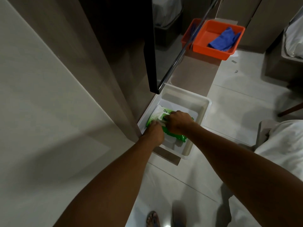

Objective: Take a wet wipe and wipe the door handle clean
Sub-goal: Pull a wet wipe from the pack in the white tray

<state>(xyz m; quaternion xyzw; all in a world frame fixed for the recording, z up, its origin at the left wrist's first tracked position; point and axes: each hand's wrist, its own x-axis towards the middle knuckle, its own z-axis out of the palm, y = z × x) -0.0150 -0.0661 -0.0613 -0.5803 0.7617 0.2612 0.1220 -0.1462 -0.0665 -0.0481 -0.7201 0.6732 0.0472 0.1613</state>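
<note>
A green and white pack of wet wipes [177,136] lies in a white plastic bin [201,105] on the floor. My left hand [155,131] presses on the pack's left end. My right hand [177,120] rests on top of the pack with its fingers pinched at the opening flap, where a bit of white wipe shows. A long chrome door handle [183,53] runs along the edge of the dark glass door [152,59] above the bin.
An orange tub [211,51] holding a blue cloth [224,39] stands farther back on a brown strip of floor. A grey wall panel is at the left. A bed with white bedding [285,145] is at the right. My sandalled foot [152,218] shows below.
</note>
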